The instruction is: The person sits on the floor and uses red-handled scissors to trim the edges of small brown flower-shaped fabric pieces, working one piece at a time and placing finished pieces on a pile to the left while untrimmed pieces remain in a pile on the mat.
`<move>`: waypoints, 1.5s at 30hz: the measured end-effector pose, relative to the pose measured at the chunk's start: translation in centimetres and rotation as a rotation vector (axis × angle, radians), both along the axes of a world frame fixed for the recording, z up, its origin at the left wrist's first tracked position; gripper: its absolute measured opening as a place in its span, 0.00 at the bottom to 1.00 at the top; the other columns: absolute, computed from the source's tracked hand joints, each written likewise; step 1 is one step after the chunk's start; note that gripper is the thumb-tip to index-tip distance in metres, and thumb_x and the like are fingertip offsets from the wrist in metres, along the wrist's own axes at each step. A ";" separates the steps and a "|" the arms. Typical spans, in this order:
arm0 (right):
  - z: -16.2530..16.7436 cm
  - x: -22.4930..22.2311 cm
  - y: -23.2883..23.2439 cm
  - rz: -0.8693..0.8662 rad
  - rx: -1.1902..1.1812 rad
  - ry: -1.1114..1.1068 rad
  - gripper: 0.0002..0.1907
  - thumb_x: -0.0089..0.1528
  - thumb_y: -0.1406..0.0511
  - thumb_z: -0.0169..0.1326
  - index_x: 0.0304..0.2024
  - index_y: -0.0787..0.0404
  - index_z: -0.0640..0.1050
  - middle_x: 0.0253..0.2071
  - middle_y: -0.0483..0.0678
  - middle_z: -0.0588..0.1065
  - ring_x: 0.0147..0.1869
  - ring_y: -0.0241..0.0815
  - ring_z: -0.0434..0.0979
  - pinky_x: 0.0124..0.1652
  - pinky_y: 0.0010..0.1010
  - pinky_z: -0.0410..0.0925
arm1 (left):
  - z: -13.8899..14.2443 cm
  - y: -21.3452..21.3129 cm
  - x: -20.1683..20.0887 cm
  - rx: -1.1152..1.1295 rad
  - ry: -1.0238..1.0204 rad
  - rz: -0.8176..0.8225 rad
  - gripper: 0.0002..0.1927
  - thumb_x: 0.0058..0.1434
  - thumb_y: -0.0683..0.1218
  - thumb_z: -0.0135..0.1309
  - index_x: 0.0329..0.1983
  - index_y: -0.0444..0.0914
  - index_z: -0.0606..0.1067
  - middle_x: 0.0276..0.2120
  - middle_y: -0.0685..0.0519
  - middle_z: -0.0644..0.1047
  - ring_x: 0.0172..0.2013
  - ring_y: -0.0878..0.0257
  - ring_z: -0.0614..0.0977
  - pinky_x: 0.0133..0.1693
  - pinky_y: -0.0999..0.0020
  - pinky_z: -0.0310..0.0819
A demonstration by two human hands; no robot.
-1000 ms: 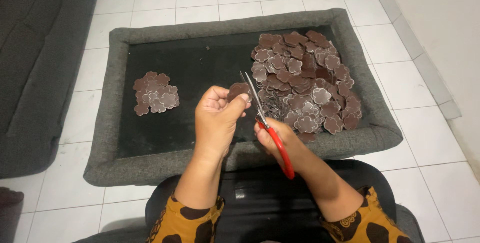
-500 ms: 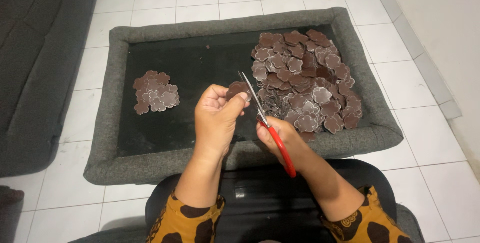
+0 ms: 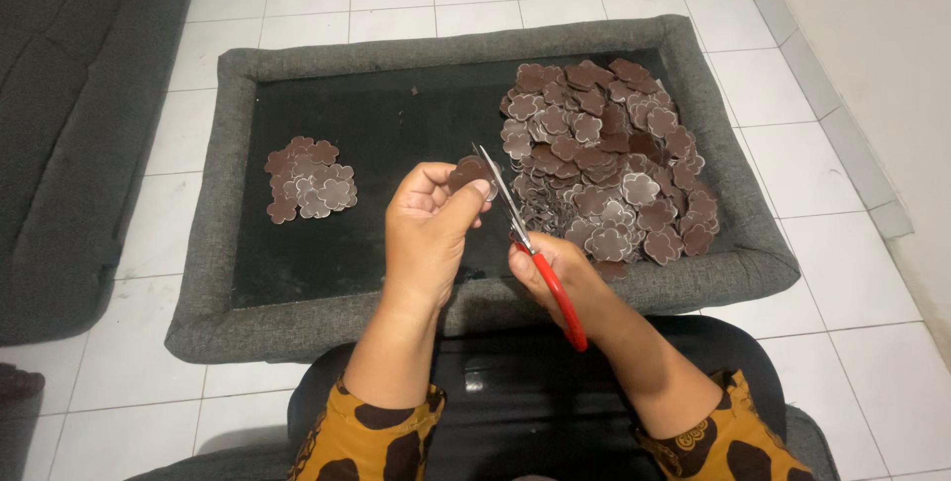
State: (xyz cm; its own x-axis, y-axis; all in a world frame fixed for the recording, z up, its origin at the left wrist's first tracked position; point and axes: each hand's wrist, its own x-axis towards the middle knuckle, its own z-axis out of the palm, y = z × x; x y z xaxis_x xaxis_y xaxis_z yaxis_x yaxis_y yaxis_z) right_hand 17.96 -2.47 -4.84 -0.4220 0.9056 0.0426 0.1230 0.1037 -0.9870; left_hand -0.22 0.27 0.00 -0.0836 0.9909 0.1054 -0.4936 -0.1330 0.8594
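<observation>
1. Head view: the left hand (image 3: 428, 233) is curled shut, thumb and fingertips pinching a small brown flower-shaped piece (image 3: 470, 172) held up over the middle of the tray's dark floor, nearer its front edge

2. Same view: the right hand (image 3: 565, 278) is closed around the red handles of a pair of scissors (image 3: 527, 243); the blades point up and away, their tips touching or just beside the pinched piece (whether the blades are parted I cannot tell)

3. The piece looks thin, light and somewhat flexible, like cut sheet material with a paler rim; judged so, it would bend under a hard squeeze, and a pinch at its lower lobes, away from the blades, seems the safest hold

4. The grey padded tray (image 3: 456, 45) lies on white floor tiles. A large heap of brown flower pieces (image 3: 614, 154) fills its right side, reaching the far right corner; a small pile of the same pieces (image 3: 309, 180) lies near the left edge, well apart from the heap

5. No packages, labels or signs show; a dark grey cushion (image 3: 69, 124) lies left of the tray
</observation>
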 end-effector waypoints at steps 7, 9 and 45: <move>0.9 0.3 -0.3 0.078 0.038 0.015 0.22 0.67 0.46 0.48 0.36 0.57 0.69 0.28 0.36 0.63 0.31 0.28 0.62 0.30 0.23 0.61 | 0.2 -0.1 -0.5 0.001 0.010 -0.067 0.10 0.60 0.33 0.59 0.42 0.33 0.73 0.36 0.52 0.80 0.35 0.70 0.80 0.40 0.76 0.76; 0.8 0.5 -0.2 0.080 0.095 0.008 0.22 0.68 0.46 0.48 0.36 0.57 0.69 0.29 0.36 0.63 0.33 0.28 0.61 0.32 0.22 0.60 | 0.2 -0.2 -0.4 -0.008 0.015 -0.072 0.10 0.60 0.32 0.59 0.43 0.33 0.72 0.36 0.51 0.80 0.35 0.69 0.80 0.39 0.75 0.76; 1.2 0.7 -0.1 0.146 0.156 -0.092 0.18 0.68 0.50 0.48 0.36 0.57 0.68 0.29 0.38 0.64 0.33 0.31 0.62 0.33 0.26 0.63 | 1.0 0.1 -2.3 -0.046 0.127 -0.148 0.20 0.57 0.32 0.61 0.49 0.32 0.66 0.35 0.47 0.80 0.34 0.66 0.82 0.40 0.74 0.77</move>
